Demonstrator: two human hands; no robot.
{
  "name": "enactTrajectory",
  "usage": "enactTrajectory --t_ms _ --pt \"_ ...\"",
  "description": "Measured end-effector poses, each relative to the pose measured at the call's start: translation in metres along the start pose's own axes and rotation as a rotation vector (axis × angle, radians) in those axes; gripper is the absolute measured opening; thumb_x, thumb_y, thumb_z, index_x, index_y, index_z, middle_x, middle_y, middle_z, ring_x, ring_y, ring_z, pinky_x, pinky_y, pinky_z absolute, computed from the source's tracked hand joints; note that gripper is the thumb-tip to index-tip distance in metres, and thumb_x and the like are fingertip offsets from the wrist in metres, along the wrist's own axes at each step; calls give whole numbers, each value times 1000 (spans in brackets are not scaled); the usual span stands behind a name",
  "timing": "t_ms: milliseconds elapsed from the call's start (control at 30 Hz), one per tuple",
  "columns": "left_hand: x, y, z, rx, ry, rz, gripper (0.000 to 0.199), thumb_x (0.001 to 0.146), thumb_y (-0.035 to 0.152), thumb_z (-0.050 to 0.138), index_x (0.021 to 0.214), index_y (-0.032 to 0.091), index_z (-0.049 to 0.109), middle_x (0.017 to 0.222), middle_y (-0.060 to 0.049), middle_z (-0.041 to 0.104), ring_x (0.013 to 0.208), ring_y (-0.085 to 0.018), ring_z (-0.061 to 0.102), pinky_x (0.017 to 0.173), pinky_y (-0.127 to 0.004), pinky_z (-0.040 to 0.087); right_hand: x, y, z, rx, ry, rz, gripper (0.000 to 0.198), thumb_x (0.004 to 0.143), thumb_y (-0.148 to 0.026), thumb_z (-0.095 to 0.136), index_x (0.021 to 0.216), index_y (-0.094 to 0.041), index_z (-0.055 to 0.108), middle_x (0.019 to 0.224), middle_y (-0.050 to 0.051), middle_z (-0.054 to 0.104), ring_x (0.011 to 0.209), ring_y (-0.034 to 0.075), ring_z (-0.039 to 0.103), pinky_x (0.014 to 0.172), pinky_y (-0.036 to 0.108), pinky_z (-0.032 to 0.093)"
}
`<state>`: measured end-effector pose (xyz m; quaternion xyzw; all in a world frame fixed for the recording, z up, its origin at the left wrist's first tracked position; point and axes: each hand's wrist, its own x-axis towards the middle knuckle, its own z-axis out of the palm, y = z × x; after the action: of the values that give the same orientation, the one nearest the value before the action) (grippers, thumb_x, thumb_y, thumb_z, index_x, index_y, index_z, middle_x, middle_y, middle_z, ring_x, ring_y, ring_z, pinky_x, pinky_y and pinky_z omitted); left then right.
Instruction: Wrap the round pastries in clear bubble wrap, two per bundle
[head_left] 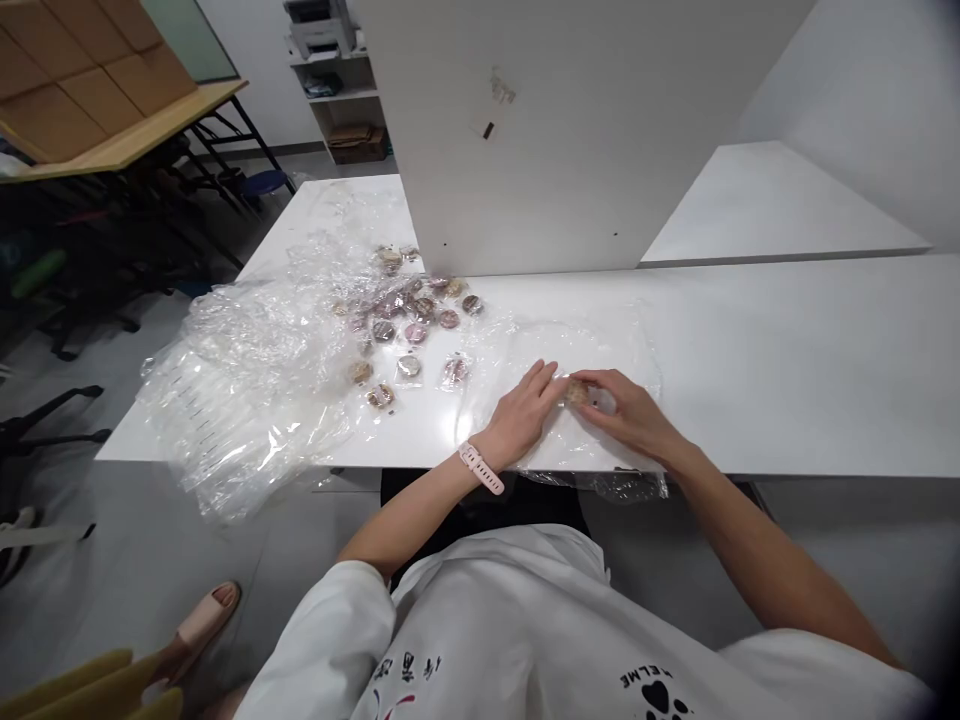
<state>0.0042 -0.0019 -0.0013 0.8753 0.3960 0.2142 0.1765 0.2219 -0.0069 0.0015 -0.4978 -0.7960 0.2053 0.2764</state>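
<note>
A small round disc (577, 391) sits pinched between both hands on a clear bag (525, 340) spread flat on the white worktop (787, 360), near the worktop's front edge. The left hand (521, 410), a pink watch (481, 468) on its wrist, lies palm down with fingers stretched forward, its fingertips touching the disc's left side. The right hand (626, 405) curls its thumb and forefinger round the disc's right side in a closed grip; whether the disc is already wrapped in film cannot be told. Left of the disc, further back on the worktop, lies a scatter of small wrapped discs (409, 315) in brown, pink and grey. Beyond them, at the worktop's left end, a heap of crumpled clear bags (247, 380) spills over the edge. A white partition (570, 130) stands upright at the back of the worktop, directly behind the disc.
</note>
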Motion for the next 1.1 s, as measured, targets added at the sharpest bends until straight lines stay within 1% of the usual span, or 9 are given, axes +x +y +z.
enactTrajectory --t_ms 100,200,367,500,633,733,867,1000,1100 --pt "-9 4 14 49 -119 29 59 103 30 42 156 18 21 166 -20 15 155 -31 3 121 -59 29 -15 -2 2 -97 40 -52 43 94 -42 55 135 -28 55 134 11 62 121 30 58 96 52 52" --pt "-39 1 -7 64 -141 94 87 93 50 60 159 23 10 167 -18 7 155 -33 -3 123 -62 20 -45 -16 -7 -196 45 -151 58 90 -49 62 144 -32 48 150 9 49 136 33 48 108 55 44" --pt "-86 -15 -29 49 -163 136 59 91 24 66 145 24 41 155 -15 44 149 -28 33 121 -55 32 -101 -12 3 -297 29 -203 56 92 -34 62 145 -36 47 149 7 52 132 32 54 106 55 47" --pt "-102 -22 -18 -43 -28 118 20 97 28 58 115 21 63 135 -11 65 137 -25 52 115 -52 42 -120 4 21 -249 233 -156 35 94 -19 53 122 -37 65 120 2 72 110 27 68 91 49 56" --pt "-108 -12 -21 -167 76 10 15 99 27 53 96 23 67 110 -6 76 117 -23 67 103 -46 51 -120 -5 13 -97 277 -78 21 94 -25 54 100 -36 71 103 1 76 99 27 72 86 50 56" --pt "-92 -6 -39 -233 76 -163 19 100 33 50 96 23 66 91 -5 77 86 -20 73 79 -35 56 -102 -14 -9 23 265 89 16 94 -38 56 89 -33 70 89 2 76 87 26 71 79 46 55" --pt "-34 -17 -56 -79 25 -273 26 101 38 48 95 20 66 66 -1 67 56 -15 61 58 -27 44 -53 2 -37 142 152 321 26 88 -52 63 85 -27 71 82 3 73 75 22 66 69 37 50" --pt "13 -40 -49 211 -146 -320 24 101 29 47 93 18 67 63 -3 64 55 -17 57 58 -28 40 -7 36 -42 149 -1 437 30 81 -52 67 88 -23 72 81 4 70 75 20 63 67 34 47" --pt "15 -44 -42 326 -165 -309 21 98 17 46 99 16 66 80 -9 70 72 -23 64 66 -35 47 4 46 -39 -48 6 452 28 80 -44 69 96 -22 72 91 7 71 84 25 65 72 38 49"
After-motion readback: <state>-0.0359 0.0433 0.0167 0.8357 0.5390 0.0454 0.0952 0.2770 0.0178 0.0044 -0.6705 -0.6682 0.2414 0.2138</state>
